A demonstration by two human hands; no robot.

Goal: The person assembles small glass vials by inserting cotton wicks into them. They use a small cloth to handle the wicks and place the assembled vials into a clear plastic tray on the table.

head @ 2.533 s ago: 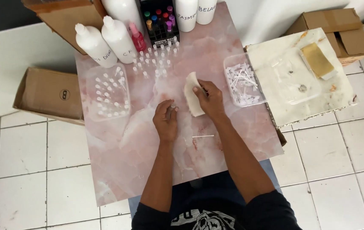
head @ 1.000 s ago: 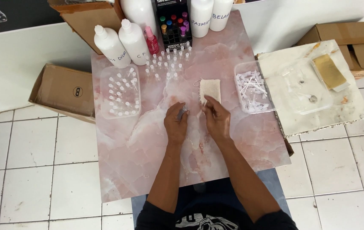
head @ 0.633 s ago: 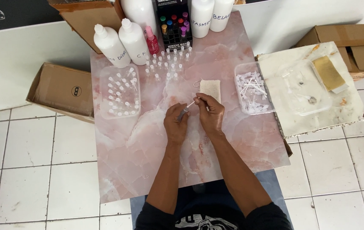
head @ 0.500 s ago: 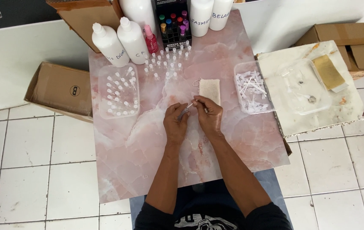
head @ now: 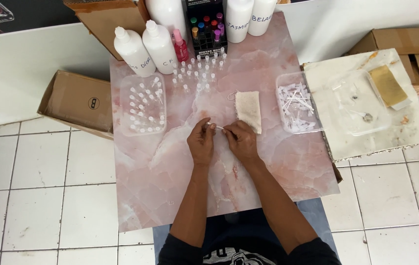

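Both hands meet over the middle of a pink marble table (head: pixel 170 167). My left hand (head: pixel 201 144) pinches a tiny clear vial (head: pixel 208 126) at its fingertips. My right hand (head: pixel 239 139) holds a thin white tube (head: pixel 219 128) whose tip points into the vial. A folded beige cloth (head: pixel 249 110) lies just beyond my right hand. Several small clear vials (head: pixel 199 73) stand in rows farther back.
A clear tray of capped vials (head: pixel 142 105) sits at the left, a clear tray of white tubes (head: pixel 296 102) at the right. White bottles (head: pixel 146 48) and a black box of coloured bottles (head: pixel 206 24) line the far edge. Cardboard boxes (head: pixel 77 102) flank the table; a stone slab (head: pixel 371 103) stands to the right.
My right hand laid the beige cloth flat on the table, then came to the left hand and now holds a thin white tube at the vial.
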